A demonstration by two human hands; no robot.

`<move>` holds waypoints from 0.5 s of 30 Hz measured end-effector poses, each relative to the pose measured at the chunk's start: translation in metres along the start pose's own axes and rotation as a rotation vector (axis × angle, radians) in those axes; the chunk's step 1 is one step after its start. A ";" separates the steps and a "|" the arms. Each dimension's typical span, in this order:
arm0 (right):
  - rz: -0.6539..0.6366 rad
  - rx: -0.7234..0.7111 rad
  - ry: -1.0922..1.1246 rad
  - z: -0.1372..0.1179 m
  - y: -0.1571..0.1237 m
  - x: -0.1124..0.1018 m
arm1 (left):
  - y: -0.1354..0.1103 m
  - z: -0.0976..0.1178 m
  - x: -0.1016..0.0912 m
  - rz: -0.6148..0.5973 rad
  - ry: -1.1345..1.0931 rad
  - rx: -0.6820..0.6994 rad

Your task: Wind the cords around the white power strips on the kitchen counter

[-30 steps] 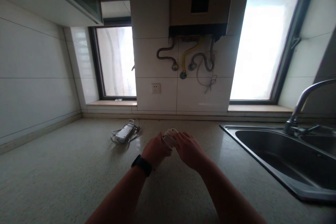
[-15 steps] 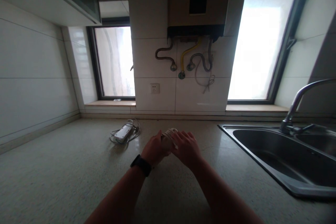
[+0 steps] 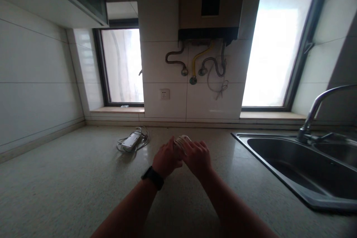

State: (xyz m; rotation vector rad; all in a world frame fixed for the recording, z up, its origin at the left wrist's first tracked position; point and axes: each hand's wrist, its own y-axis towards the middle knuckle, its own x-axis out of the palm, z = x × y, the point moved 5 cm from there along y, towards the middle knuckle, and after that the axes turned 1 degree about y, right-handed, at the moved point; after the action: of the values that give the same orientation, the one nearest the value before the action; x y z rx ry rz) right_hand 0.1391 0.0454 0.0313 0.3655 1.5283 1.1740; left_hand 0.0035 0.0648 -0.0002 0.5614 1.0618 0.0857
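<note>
Since half a second ago, your left wrist with its black watch [image 3: 153, 177] has shifted slightly toward the sink [image 3: 241, 138], and your right fingers sit more bent. Your left hand [image 3: 166, 158] closes around a white cord bundle [image 3: 182, 140], held left of the sink. Your right hand [image 3: 198, 158] lies over the bundle's sink-side face with its fingers half curled and touching it; you can't tell whether they pinch, because their tips are hidden. Both hands cover much of the bundle, so its underside doesn't show. Two basins make up the sink, the larger one dark inside, and a faucet [image 3: 309, 121] rises at its back edge. Farther left of the sink, beyond your hands, a white power strip [image 3: 131, 141] lies on the countertop [image 3: 83, 186], its cord looped around it.
</note>
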 end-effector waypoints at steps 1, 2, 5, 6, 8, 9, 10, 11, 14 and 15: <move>0.011 -0.003 0.015 0.000 0.000 0.001 | -0.001 0.003 0.000 -0.010 0.046 0.024; 0.024 -0.001 0.033 0.001 -0.001 0.002 | -0.002 0.007 0.001 -0.011 0.098 0.041; 0.042 0.037 0.097 0.003 -0.002 0.008 | -0.004 0.014 0.003 0.029 0.252 0.029; 0.040 0.062 0.118 0.005 -0.002 0.010 | -0.005 0.017 0.004 0.041 0.295 0.016; 0.025 0.114 0.152 0.007 -0.002 0.014 | -0.006 0.021 0.007 0.047 0.353 0.008; 0.016 0.135 0.163 0.007 -0.002 0.014 | -0.006 0.024 0.008 0.047 0.369 0.008; 0.009 0.154 0.172 0.008 -0.001 0.015 | -0.006 0.026 0.008 0.058 0.384 0.006; 0.004 0.171 0.182 0.007 -0.001 0.014 | -0.007 0.028 0.006 0.084 0.401 0.000; -0.004 0.210 0.233 0.004 0.001 0.012 | -0.009 0.034 -0.006 0.220 0.483 -0.035; -0.003 0.219 0.254 0.003 0.001 0.012 | -0.010 0.036 -0.011 0.262 0.514 -0.040</move>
State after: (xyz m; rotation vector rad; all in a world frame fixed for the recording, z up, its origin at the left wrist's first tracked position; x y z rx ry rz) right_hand 0.1376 0.0562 0.0263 0.3692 1.8862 1.0842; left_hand 0.0264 0.0384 0.0166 0.6577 1.4750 0.5017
